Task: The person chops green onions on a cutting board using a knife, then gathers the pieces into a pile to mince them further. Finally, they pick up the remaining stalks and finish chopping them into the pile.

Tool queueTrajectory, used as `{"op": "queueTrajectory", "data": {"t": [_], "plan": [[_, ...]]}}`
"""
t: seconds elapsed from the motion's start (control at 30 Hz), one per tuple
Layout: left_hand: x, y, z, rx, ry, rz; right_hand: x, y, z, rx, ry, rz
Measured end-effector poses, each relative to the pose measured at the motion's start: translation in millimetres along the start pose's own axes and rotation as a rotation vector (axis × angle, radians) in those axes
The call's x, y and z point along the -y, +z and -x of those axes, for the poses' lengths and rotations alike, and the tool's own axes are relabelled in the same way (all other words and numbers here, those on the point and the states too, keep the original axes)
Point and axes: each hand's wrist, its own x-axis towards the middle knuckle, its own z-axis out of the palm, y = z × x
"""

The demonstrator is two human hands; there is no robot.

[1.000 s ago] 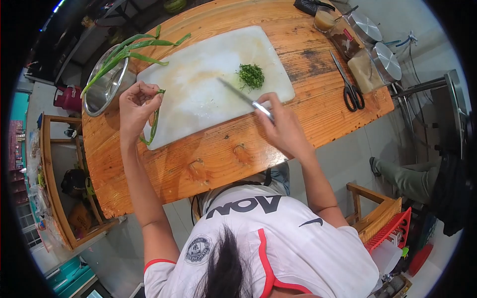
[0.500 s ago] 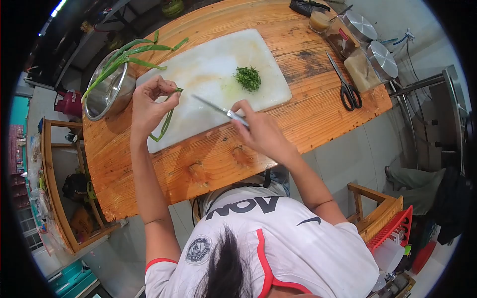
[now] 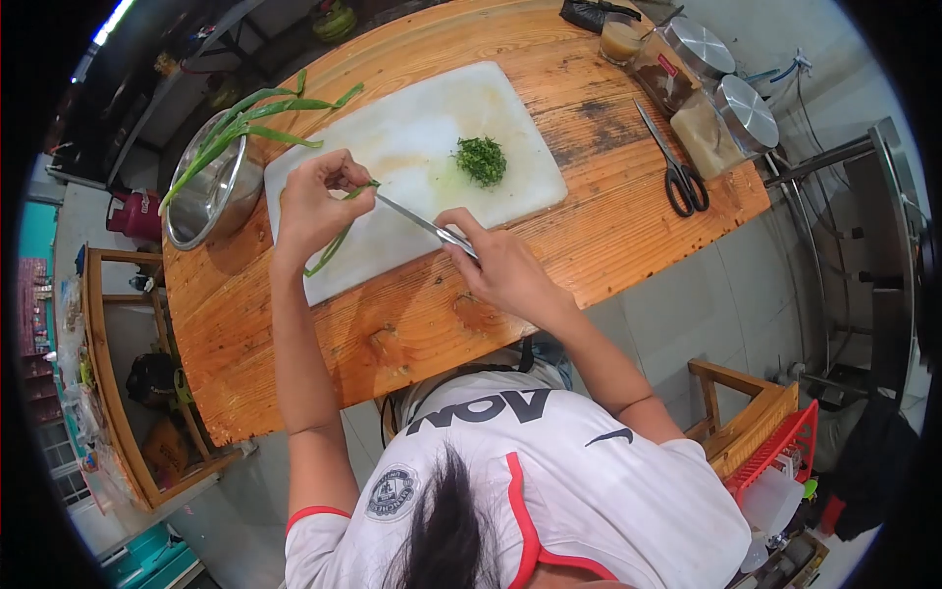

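Note:
My left hand (image 3: 324, 201) pinches a green spring onion stalk (image 3: 332, 253) over the left part of the white cutting board (image 3: 412, 128). One end pokes out past my fingertips, and the rest hangs below the hand. My right hand (image 3: 505, 275) is closed round the handle of a knife (image 3: 424, 224), its blade pointing left. The blade tip is right at the stalk's end by my left fingers. A small heap of finely chopped greens (image 3: 481, 161) lies on the board's right part.
A steel bowl (image 3: 228, 191) with long spring onions (image 3: 231, 128) across its rim stands left of the board. Black-handled scissors (image 3: 684, 182) lie to the right. Lidded jars (image 3: 744, 113) and a glass of tan liquid (image 3: 620, 41) stand along the far right edge.
My left hand has shifted slightly right with the spring onion. The knife has moved left and down, so its tip now meets the stalk's end.

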Motion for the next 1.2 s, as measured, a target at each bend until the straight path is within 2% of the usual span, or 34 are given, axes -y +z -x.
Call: {"op": "queueTrajectory", "data": {"t": [0.23, 0.33, 0.43, 0.53, 0.63, 0.7, 0.9, 1.0, 1.1, 1.2], "plan": [[3.7, -7.8, 8.9, 0.021, -0.093, -0.006, -7.9, -24.5, -9.4, -0.107, 0.159, 0.11], [-3.8, 7.1, 3.8, 0.067, -0.081, -0.1, -16.1, -27.1, -5.1, -0.231, 0.111, 0.11], [0.5, 23.6, -9.6, 0.146, -0.014, -0.112, -4.7, -26.4, 1.7, -0.132, 0.133, 0.042], [-4.8, 41.9, -19.0, 0.181, 0.026, -0.198, -12.7, -13.6, 2.4, -0.166, 0.04, 0.037], [-8.1, 52.4, -25.2, 0.195, 0.027, -0.216, -14.1, -21.3, 4.0, -0.179, 0.119, 0.069], [-8.9, 57.3, -28.8, 0.198, 0.025, -0.22, -20.1, -22.7, 5.1, -0.223, 0.095, 0.082], [-2.4, 70.1, -34.3, 0.172, 0.047, -0.088, -19.2, -16.1, 8.5, -0.21, 0.048, 0.114], [-1.7, 74.5, -29.3, 0.119, 0.101, -0.169, -20.4, -12.9, 7.4, -0.227, 0.032, 0.129], [0.0, 77.9, -23.4, 0.052, 0.258, -0.251, -19.1, -11.5, 8.1, -0.249, 0.033, 0.132], [-5.8, 73.3, -12.9, 0.012, 0.21, -0.337, -17.5, -11.0, 7.6, -0.227, 0.028, 0.118]]}}
